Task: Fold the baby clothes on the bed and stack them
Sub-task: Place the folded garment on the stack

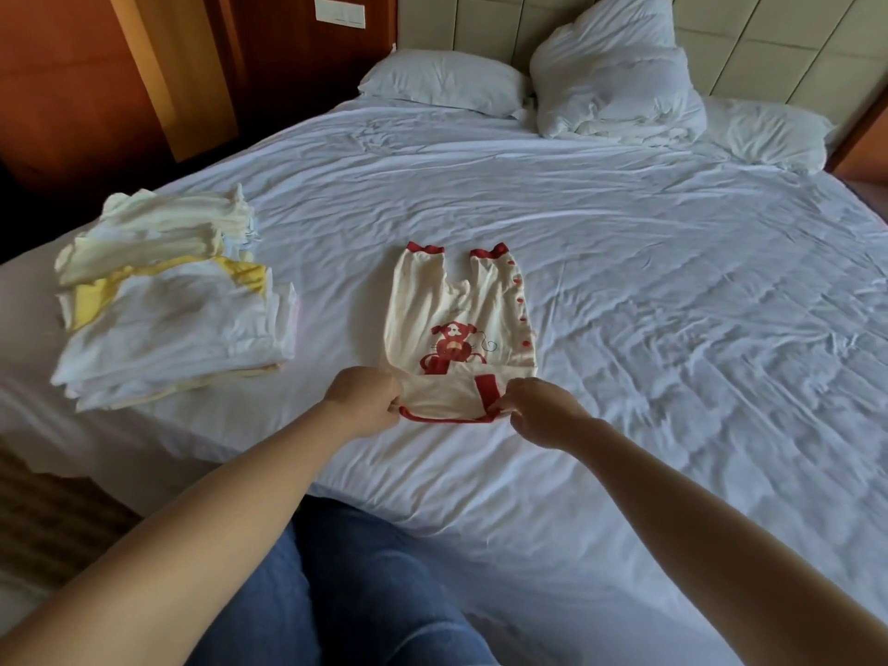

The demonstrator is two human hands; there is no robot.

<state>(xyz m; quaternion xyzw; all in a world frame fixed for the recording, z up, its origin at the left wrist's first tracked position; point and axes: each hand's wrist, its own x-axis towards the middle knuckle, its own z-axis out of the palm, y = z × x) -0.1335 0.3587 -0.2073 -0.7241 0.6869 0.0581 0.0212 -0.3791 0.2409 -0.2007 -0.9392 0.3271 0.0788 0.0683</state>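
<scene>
A cream baby romper (pixel 451 310) with red cuffs, red snaps and a red monkey print lies flat on the white bed sheet (pixel 672 290), legs pointing away from me. Its near end is folded up a little. My left hand (pixel 367 401) pinches the near left corner of the romper. My right hand (pixel 540 411) pinches the near right corner by the red trim. A stack of folded white and yellow baby clothes (pixel 168 319) sits on the bed to the left of the romper.
Two pillows (pixel 447 81) (pixel 773 134) and a bunched white duvet (pixel 615 74) lie at the headboard. A wooden wall panel (pixel 120 88) runs along the left side. My knee in blue jeans (pixel 375 593) rests at the bed's near edge.
</scene>
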